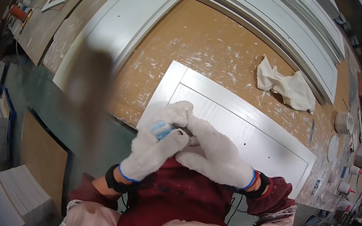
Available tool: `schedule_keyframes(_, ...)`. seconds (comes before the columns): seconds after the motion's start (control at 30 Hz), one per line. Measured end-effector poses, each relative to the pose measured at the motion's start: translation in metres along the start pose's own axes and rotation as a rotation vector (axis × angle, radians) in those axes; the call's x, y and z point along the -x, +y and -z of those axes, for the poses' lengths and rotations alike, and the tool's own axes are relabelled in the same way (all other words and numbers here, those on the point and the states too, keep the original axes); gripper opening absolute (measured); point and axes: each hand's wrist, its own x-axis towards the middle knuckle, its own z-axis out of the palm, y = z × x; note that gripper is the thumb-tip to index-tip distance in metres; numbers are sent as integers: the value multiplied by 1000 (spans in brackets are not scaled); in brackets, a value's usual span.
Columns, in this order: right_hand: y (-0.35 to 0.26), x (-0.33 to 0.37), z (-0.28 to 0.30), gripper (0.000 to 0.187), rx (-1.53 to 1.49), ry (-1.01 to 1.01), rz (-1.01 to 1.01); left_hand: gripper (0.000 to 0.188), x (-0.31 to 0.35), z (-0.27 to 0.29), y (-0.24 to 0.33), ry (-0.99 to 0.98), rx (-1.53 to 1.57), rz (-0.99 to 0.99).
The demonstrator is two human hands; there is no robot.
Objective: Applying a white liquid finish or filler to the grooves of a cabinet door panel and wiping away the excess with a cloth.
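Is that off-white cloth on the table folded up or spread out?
Neither: the cloth is crumpled. It lies loosely on the brown table, with irregular creases and an uneven outline.

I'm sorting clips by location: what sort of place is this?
Probably a workshop that makes or finishes panels, perhaps cabinet doors: white panels lie stacked on a brown worktable flecked with white, and small red-tipped bottles sit toward the right.
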Motion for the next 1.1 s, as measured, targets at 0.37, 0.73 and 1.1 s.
schedule_keyframes(0.37, 19, 16, -18, 44, -149, -41, -216, 69, 19, -2, -18, -140, -124, 29)
schedule_keyframes(0.73, 24, -50, 9, 34, 404, 374, -54, 65, 24, 60, -25, 226, -968, -278)
schedule_keyframes(1.1, 31, -82, -6, 29, 584, 429, -29, 78, 22, 72, -26, 96, -1077, -279)
